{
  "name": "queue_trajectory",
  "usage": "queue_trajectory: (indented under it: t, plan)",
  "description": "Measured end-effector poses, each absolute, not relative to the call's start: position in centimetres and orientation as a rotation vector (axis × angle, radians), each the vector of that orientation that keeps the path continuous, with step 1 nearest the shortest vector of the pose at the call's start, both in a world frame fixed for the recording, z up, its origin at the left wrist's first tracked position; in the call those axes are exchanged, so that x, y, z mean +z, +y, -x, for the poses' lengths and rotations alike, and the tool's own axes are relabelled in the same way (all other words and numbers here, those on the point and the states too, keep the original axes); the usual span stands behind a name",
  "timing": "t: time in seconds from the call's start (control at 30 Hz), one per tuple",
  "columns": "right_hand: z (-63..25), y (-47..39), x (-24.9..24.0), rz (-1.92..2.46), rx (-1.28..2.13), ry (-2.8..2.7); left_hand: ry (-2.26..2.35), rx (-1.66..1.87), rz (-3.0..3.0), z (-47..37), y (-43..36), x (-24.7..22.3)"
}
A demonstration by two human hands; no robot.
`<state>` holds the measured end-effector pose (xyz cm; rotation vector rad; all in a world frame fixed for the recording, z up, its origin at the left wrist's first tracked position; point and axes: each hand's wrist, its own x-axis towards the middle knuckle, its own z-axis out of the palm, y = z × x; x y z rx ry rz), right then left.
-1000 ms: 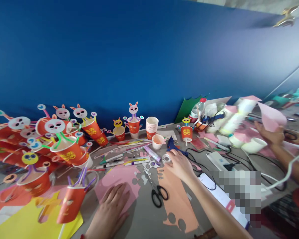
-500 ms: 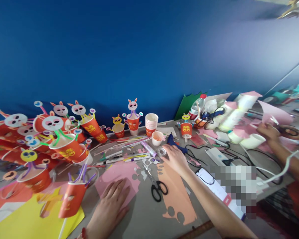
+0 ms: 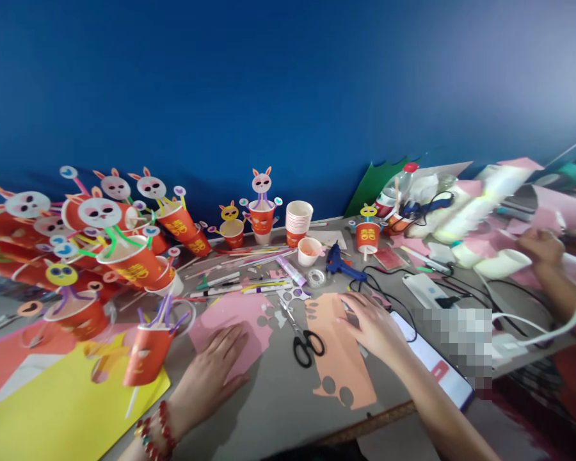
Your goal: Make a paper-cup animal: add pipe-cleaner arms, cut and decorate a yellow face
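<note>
Fingers point(image 3: 358, 305) at orange sheet point(image 3: 338, 352), long axis forward

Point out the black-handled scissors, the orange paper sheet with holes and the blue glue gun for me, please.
Black-handled scissors point(image 3: 297, 327): head view, on the metal near the pivot.
Orange paper sheet point(image 3: 338, 349): head view, on its uncut middle.
Blue glue gun point(image 3: 341, 265): head view, on its body.

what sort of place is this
Probably a craft work table: scissors, a blue glue gun and an orange sheet with holes cut out lie on it.
</note>
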<state>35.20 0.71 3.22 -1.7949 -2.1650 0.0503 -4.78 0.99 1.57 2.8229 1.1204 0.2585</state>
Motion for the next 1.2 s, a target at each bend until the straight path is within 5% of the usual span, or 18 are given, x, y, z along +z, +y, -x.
queue_trajectory:
  t: [1.2]
  plan:
    - [-35.2,3.4,4.9,1.933,0.397,-2.092,1.09,0.203,-2.876,5.8,-1.2,2.8]
